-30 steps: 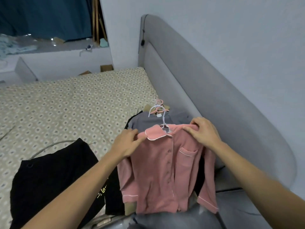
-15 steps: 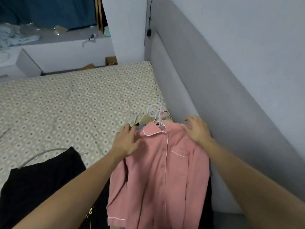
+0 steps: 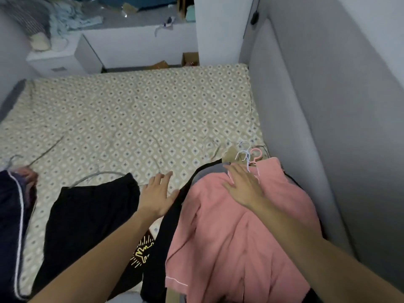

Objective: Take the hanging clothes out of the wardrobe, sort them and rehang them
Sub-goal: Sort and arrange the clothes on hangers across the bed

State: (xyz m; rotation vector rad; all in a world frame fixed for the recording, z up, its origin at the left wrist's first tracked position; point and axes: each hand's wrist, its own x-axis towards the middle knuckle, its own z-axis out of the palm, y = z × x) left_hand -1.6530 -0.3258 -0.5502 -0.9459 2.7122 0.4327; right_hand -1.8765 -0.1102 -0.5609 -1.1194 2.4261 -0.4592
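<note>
Right hand (image 3: 244,186) flat on pink shirt (image 3: 236,237) — fingers straight; left hand (image 3: 158,193) spread, holding nothing, above bed (image 3: 135,119).

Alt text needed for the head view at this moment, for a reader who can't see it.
A person's right hand rests flat on a pink shirt topping a pile of hangered clothes beside a grey headboard. The left hand, open, hovers above a patterned bed, next to black trousers.

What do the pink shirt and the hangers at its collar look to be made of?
Pink shirt: soft matte woven fabric, likely cotton, judging by its limp creases and white piping at the cuff. Hangers: thin smooth hooks in white and pink, probably plastic or coated wire; too small to tell.
</note>
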